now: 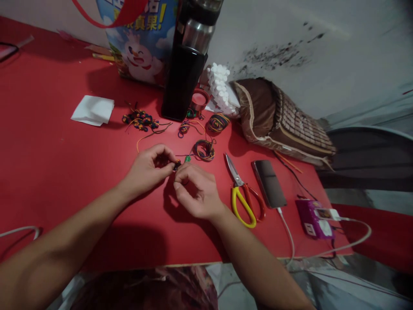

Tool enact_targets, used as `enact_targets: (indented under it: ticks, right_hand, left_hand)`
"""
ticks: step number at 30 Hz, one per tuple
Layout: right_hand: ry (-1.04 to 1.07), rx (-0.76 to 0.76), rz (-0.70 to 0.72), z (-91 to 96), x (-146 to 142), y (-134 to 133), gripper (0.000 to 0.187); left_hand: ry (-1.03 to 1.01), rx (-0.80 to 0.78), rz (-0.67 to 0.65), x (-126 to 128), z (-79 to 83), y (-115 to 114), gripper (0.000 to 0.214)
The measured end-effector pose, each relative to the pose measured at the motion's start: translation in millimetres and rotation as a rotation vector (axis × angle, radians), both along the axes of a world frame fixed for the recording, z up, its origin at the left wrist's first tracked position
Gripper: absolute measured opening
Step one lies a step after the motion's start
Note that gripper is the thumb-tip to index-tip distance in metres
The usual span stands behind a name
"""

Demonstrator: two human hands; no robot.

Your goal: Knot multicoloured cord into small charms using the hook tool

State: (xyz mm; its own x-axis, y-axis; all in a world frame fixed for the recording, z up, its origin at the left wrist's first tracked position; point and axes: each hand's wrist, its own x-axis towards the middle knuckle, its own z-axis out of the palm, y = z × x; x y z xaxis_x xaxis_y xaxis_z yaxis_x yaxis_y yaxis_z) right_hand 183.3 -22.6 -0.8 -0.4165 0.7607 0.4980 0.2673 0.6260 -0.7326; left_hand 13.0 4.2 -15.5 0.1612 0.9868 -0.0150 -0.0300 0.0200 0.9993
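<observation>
A small dark knotted cord (177,164) with orange flecks is pinched between the thumb and index finger of my left hand (150,168). My right hand (200,191) is closed close beside it, fingers curled at the cord's right side; the strand in them is mostly hidden. Just beyond my right fingers sits a green bead (187,159). Behind it lies a loose coil of multicoloured cord (204,150), with a thicker wound bundle of cord (218,122) farther back. A pile of knotted cord (140,120) rests beyond my left hand.
Scissors (238,185) with yellow and red handles lie right of my hands, beside a plugged-in phone (270,183). A purple power box (314,218) stands near the red table's right edge. Behind are a black bottle holder (182,82), a printed bag (138,47), folded white paper (93,110) and a brown cushion (284,112).
</observation>
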Motion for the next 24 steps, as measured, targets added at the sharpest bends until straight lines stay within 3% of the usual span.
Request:
enact_targets:
  ticks: [5,10,24]
  right_hand:
    - [-0.019,0.068,0.027,-3.0,1.4,1.7,0.019]
    - [0.0,0.071,0.026,-3.3,3.7,4.3,0.019]
    - [0.02,0.05,0.04,-2.1,0.5,1.6,0.019]
  left_hand:
    - [-0.086,-0.1,-0.023,-1.7,-0.1,-0.2,0.014]
    - [-0.04,-0.084,-0.061,-3.5,2.0,-0.7,0.016]
    - [-0.015,0.044,0.01,-0.8,2.8,1.3,0.027]
